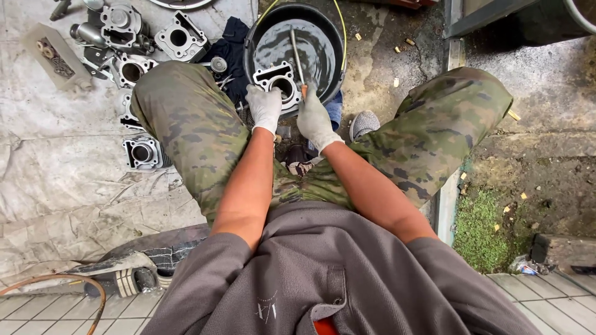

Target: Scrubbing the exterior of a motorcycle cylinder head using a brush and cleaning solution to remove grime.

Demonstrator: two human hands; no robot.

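The left hand [264,107] in a white glove grips the grey metal engine cylinder block [277,80] at the near rim of the round black basin [251,37]. The right hand [313,118] seems closed on a thin metal rod [297,56]. The block looks heavy, hard and maybe slippery; hold its flat sides.

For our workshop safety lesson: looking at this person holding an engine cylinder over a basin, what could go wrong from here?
1. The left hand steadies the engine cylinder on the rim of the black basin of dark liquid; it might slip in and splash.
2. The right hand grips a thin metal tool close to the left hand's fingers; a slip could jab them.
3. More cylinder parts lie beside the left knee, where a shifting leg may knock them.
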